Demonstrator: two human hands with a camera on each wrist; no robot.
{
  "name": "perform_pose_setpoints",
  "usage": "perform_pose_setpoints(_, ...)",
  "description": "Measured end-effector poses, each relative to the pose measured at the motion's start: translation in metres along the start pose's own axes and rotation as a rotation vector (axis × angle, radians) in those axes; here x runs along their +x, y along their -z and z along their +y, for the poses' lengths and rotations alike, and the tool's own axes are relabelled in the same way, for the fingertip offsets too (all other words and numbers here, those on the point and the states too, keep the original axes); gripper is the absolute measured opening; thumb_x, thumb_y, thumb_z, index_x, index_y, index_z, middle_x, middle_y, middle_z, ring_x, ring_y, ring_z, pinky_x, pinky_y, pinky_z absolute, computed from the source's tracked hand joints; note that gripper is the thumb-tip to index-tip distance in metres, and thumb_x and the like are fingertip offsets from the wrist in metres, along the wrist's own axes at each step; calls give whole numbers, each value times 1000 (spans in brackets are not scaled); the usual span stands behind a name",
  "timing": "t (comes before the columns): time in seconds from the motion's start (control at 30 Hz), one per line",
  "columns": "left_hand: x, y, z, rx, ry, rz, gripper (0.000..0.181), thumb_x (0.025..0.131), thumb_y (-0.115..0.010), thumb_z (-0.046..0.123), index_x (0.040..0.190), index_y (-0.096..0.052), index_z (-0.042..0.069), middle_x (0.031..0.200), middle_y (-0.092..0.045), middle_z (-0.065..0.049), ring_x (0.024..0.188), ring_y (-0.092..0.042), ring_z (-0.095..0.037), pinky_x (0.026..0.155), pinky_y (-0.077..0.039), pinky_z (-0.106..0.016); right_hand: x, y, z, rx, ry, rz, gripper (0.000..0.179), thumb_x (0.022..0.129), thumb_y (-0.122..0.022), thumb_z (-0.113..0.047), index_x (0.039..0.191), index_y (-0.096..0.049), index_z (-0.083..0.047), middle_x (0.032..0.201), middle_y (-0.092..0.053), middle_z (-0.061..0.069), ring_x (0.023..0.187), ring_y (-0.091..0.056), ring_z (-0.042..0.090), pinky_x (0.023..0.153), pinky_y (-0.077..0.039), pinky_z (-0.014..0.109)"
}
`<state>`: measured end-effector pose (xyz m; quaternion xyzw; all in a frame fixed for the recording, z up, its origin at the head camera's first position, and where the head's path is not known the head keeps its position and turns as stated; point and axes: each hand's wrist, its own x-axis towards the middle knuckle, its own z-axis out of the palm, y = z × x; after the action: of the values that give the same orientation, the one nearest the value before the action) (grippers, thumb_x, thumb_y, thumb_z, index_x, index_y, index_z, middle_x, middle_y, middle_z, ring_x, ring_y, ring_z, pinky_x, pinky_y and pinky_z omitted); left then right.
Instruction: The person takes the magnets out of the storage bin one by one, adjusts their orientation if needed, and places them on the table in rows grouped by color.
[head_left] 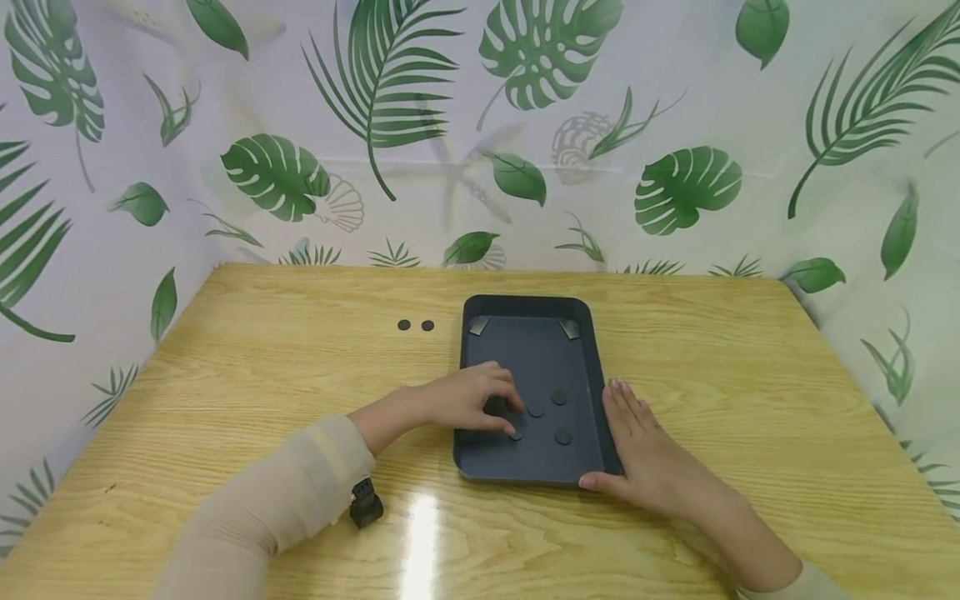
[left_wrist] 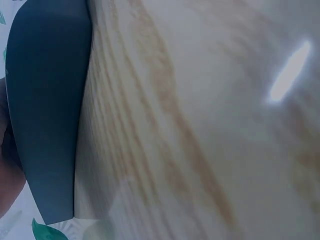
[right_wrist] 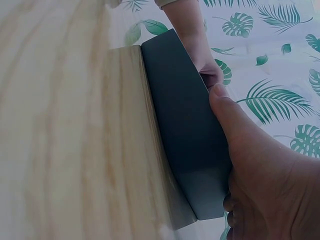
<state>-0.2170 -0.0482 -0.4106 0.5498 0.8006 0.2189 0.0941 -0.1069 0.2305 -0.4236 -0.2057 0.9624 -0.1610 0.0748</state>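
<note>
A dark rectangular tray (head_left: 525, 307) lies on the wooden table, with several small dark discs inside, one of them a disc (head_left: 558, 397) right of the middle. My left hand (head_left: 468, 398) reaches over the tray's left wall, fingers bent and spread from the thumb. The thumb tip is right at a disc (head_left: 516, 435) on the tray floor. Along the right outer wall my right hand (head_left: 652, 462) rests with straight fingers, its thumb at the front corner. In the right wrist view, that thumb (right_wrist: 227, 107) lies along the rim of the tray (right_wrist: 182, 125).
Two dark discs, including the left one (head_left: 404, 325), lie on the table (head_left: 300, 333) left of the tray's far end. Metallic corner pieces (head_left: 570, 329) sit in the tray's far corners. A black device (head_left: 366, 503) hangs by the left sleeve. A leaf-print cloth (head_left: 420, 208) stands behind.
</note>
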Motion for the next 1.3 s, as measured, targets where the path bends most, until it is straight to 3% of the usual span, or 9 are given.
perform_pose_setpoints(0.37, 6, -11, 3, 132, 101, -69, 30, 83, -71, 42, 106, -70, 22, 103, -62, 7, 93, -52, -9, 77, -44, -22, 1, 1, 0, 2, 10, -2, 106, 86, -56, -60, 148, -1, 7, 155, 3, 26, 144, 4, 39, 116, 1, 42)
perform_pose_setpoints(0.63, 8, -15, 4, 162, 198, -60, 30, 80, -73, 45, 102, -69, 24, 103, -63, 8, 93, -54, -10, 75, -44, -25, 1, 1, 0, 7, 10, -6, 106, 86, -56, -59, 148, -1, 7, 155, 3, 25, 144, 5, 38, 116, 0, 43)
perform_pose_setpoints(0.9, 10, -16, 4, 164, 217, -24, 27, 76, -75, 47, 89, -69, 24, 84, -62, 11, 79, -53, -5, 62, -40, -18, 1, 1, 0, 3, 9, -9, 107, 86, -56, -59, 148, 0, 7, 155, 4, 26, 144, 5, 39, 116, 4, 40)
perform_pose_setpoints(1.3, 5, -15, 7, 160, 175, -9, 21, 81, -72, 43, 88, -70, 24, 83, -61, 13, 77, -54, -3, 64, -42, -19, 0, 2, -3, -32, 7, -7, 107, 86, -56, -60, 148, -1, 9, 155, 3, 27, 144, 3, 40, 116, 3, 42)
